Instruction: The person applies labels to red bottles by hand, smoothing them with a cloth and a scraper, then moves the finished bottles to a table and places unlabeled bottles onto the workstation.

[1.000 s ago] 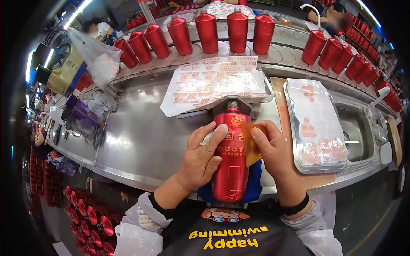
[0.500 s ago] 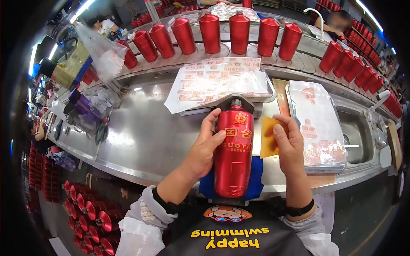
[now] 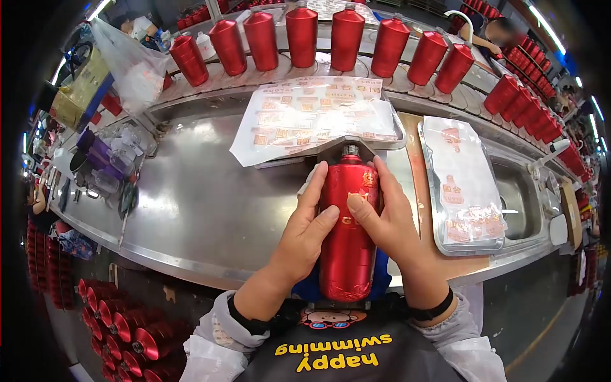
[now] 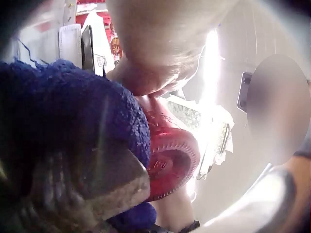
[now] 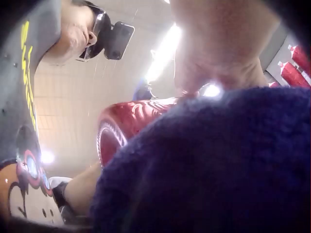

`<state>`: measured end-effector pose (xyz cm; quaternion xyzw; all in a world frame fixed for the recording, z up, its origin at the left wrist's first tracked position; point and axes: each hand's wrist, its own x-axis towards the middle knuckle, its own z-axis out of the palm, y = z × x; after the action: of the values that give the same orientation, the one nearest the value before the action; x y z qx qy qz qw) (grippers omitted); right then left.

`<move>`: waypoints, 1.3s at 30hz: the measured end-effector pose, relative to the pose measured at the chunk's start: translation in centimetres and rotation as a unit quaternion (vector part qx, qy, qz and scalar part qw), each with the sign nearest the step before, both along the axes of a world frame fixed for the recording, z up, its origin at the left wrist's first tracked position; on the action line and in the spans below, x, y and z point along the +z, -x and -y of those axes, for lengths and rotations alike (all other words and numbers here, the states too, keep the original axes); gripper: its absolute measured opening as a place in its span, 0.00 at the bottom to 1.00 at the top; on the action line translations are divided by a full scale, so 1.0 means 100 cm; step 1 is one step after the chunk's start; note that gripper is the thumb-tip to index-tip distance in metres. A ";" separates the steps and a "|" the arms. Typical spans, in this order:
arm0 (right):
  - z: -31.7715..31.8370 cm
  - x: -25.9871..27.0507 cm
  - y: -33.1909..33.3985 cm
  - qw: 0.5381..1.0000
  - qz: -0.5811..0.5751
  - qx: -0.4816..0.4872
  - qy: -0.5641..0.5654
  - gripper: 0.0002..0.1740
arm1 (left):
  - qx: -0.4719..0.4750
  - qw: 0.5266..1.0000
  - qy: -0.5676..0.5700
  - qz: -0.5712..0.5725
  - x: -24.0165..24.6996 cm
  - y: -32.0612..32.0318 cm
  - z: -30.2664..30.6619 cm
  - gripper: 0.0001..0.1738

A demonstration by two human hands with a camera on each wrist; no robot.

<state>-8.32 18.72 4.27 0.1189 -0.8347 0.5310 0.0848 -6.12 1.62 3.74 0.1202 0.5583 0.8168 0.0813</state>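
A red bottle (image 3: 347, 261) with gold lettering lies on a blue cloth (image 3: 380, 270), its dark neck pointing away toward a bracket. My left hand (image 3: 302, 239) grips its left side, thumb on the front. On the other side my right hand (image 3: 398, 223) holds it, thumb laid over the lettering and hiding part of it. Behind the left fingers a bit of something white shows. In the left wrist view the ribbed base of the bottle (image 4: 175, 167) sticks out past the cloth (image 4: 73, 107). The cloth (image 5: 204, 165) covers much of the right wrist view.
Beyond the bottle, a tray with printed sheets (image 3: 312, 118) sits on the steel table (image 3: 197, 191). A second tray with sheets (image 3: 455, 172) stands at right, beside a sink (image 3: 519, 191). Red bottles (image 3: 302, 41) line the conveyor behind; more (image 3: 127, 331) are stacked at lower left.
My right hand has come left onto the bottle, and the yellow sheet it held is out of sight. The bottle has rolled, its lettering now toward the right. Conveyor bottles have shifted right.
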 end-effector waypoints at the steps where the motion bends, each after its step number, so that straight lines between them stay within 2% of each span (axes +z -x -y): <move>1: 0.000 -0.002 0.001 0.999 0.022 0.012 0.037 0.47 | 0.001 1.000 0.012 -0.005 -0.002 0.001 0.001 0.37; 6: -0.008 0.001 0.000 0.980 0.099 0.062 0.161 0.46 | 0.001 1.000 0.028 -0.015 -0.005 0.001 0.001 0.37; 8: 0.001 0.018 -0.005 0.954 0.144 0.079 0.250 0.45 | -0.004 1.000 0.013 -0.013 -0.003 0.002 0.004 0.37; 11: 0.001 0.007 0.001 0.986 0.090 0.034 0.136 0.44 | 0.006 0.999 0.038 -0.037 -0.001 0.002 0.001 0.37; 12: 0.004 0.013 0.000 0.997 0.061 0.007 0.038 0.43 | 0.018 0.997 0.057 -0.048 -0.001 0.003 0.002 0.38; 14: 0.009 0.020 0.000 0.998 0.060 -0.022 -0.015 0.40 | 0.031 0.988 0.124 -0.087 -0.007 0.003 0.002 0.37; 16: 0.011 0.019 0.003 0.989 0.069 0.029 0.125 0.39 | 0.055 0.984 0.111 -0.127 -0.020 0.007 -0.009 0.37; 17: 0.004 0.020 0.001 0.999 0.030 -0.003 0.037 0.35 | 0.048 0.985 0.109 -0.127 -0.024 0.007 -0.009 0.37; 18: -0.005 0.005 0.008 0.996 -0.013 0.039 0.074 0.32 | 0.048 0.988 0.066 -0.129 -0.035 0.008 -0.017 0.38; 19: -0.002 0.010 0.005 0.988 0.046 0.052 0.141 0.31 | 0.066 0.981 0.104 -0.147 -0.039 0.011 -0.019 0.38; 20: -0.012 0.001 0.011 0.993 0.037 0.046 0.106 0.32 | 0.079 0.974 0.140 -0.161 -0.041 0.014 -0.021 0.39; 22: -0.017 -0.005 0.011 0.983 0.073 0.066 0.153 0.33 | 0.082 0.967 0.185 -0.156 -0.043 0.015 -0.023 0.39; 23: -0.014 0.000 0.012 0.967 0.115 0.094 0.206 0.29 | 0.087 0.970 0.164 -0.155 -0.042 0.018 -0.022 0.39; 26: -0.012 0.003 0.009 0.979 0.079 0.084 0.169 0.36 | 0.077 0.982 0.101 -0.140 -0.045 0.018 -0.026 0.39; 32: -0.007 -0.002 0.007 0.967 0.062 0.054 0.241 0.36 | 0.048 0.981 0.156 -0.103 -0.023 0.007 -0.015 0.40; 33: -0.008 0.000 0.007 0.967 0.066 0.076 0.234 0.38 | 0.047 0.979 0.160 -0.117 -0.024 0.009 -0.014 0.39; 35: -0.009 0.005 0.005 0.966 0.076 0.117 0.218 0.42 | 0.042 0.983 0.130 -0.120 -0.029 0.011 -0.015 0.39; 39: -0.001 0.011 -0.006 0.975 0.053 0.093 0.193 0.43 | 0.031 0.989 0.090 -0.116 -0.031 0.010 -0.014 0.38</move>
<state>-7.77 18.86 5.35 0.1494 -0.7049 0.6933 0.0122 -7.15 2.99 0.64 0.1893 0.6387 0.7458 0.0011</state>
